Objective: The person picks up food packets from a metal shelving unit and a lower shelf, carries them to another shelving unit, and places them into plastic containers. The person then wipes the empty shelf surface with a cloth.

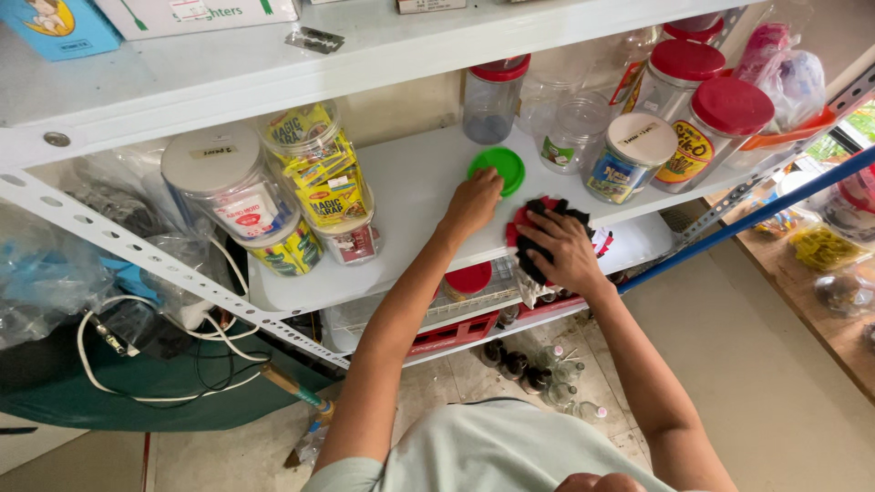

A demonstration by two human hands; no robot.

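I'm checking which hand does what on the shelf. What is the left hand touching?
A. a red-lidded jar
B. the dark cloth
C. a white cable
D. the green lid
D: the left hand rests against the green lid lying flat on the white shelf.

left arm: stretched forward, bare
left hand (474,200): palm down, fingers curled
right hand (567,248): palm down, fingers gripping

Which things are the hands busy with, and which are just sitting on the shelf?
In use:
left hand on the green lid
right hand pressing a dark cloth on a red lid

Just sitting:
red-capped jars
white-lidded jar
sachet jar
white cables
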